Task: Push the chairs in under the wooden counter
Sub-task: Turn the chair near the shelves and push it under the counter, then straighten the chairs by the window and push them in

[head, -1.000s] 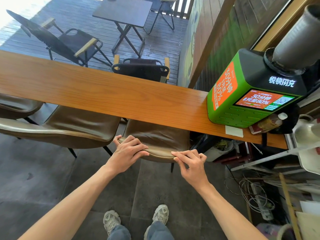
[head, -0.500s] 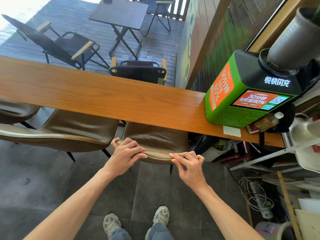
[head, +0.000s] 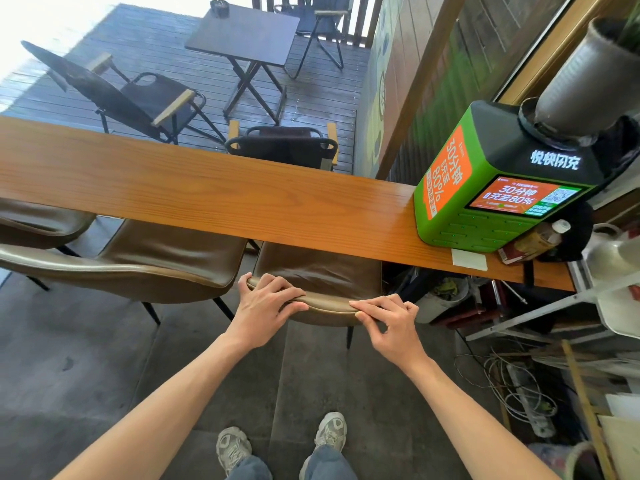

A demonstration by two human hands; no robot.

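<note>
A long wooden counter [head: 214, 199] runs across the view. Three brown leather chairs sit along its near side. The rightmost chair [head: 318, 275] has its seat partly under the counter. My left hand [head: 265, 303] grips the top of its backrest near the left end, fingers curled over it. My right hand [head: 388, 322] touches the right end of the same backrest with the fingertips. The middle chair [head: 149, 261] stands to its left, its backrest well out from the counter. Only part of a third chair [head: 38, 221] shows at the far left.
A green charging kiosk [head: 491, 188] stands on the counter's right end, beside a bottle [head: 540, 235]. Boxes, a white shelf frame [head: 540, 313] and loose cables [head: 509, 382] clutter the floor to the right. Folding chairs and a small table [head: 246, 32] stand on the deck beyond.
Both hands stay on the rightmost chair's backrest, the right one now only with its fingertips. The chair and counter keep about the same position; the view shifts slightly.
</note>
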